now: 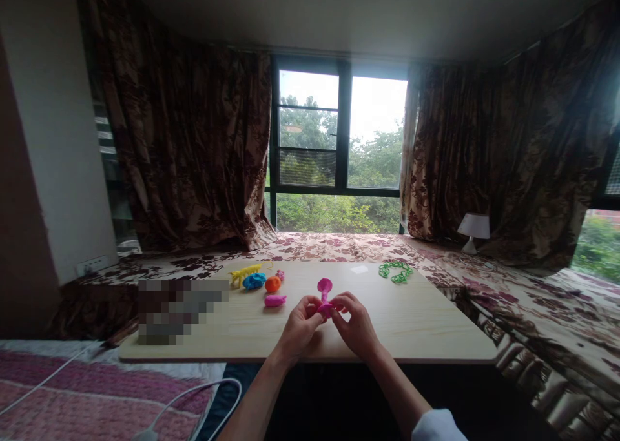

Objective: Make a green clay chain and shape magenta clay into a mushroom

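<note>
Above the near middle of a light wooden table (426,328), my left hand (299,328) and my right hand (356,325) meet, fingers pinched together on a small pink plastic piece (324,296) with a round top that sticks up between them. To the left on the table lie a pink piece (274,300), an orange ball-like piece (272,283), a blue piece (254,280) and a yellow animal-shaped piece (243,273). A green chain-like piece (395,271) lies at the far right of the table.
A blurred-out patch (181,310) covers the table's left end. A white lamp (474,230) stands on the patterned window seat at the right. White cables (194,396) run over a pink blanket (87,399) at the lower left. Curtains flank the window (339,150).
</note>
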{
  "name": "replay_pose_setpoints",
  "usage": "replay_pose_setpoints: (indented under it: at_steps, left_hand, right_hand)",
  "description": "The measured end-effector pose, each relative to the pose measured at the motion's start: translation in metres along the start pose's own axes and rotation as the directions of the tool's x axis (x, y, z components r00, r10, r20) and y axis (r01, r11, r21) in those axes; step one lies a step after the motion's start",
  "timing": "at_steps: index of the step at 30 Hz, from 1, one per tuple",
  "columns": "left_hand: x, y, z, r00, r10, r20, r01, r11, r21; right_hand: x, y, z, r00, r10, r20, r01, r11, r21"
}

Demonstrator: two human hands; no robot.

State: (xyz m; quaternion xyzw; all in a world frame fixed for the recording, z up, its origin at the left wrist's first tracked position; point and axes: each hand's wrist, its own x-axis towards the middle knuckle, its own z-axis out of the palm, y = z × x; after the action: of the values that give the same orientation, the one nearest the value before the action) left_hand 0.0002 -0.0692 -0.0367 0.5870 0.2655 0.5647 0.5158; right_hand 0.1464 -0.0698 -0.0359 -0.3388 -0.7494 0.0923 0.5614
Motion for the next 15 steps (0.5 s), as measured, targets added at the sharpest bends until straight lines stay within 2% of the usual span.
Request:
replay_pose_setpoints:
  at_steps: [15]
  left_hand:
    - [0.0002,0.0002,-0.0001,1.0,-0.007,-0.003,0.007,1.0,0.008]
  right_hand:
    - [0.0001,0.0011,0.0007,1.0,0.002,-0.007,-0.002,1.0,0.015]
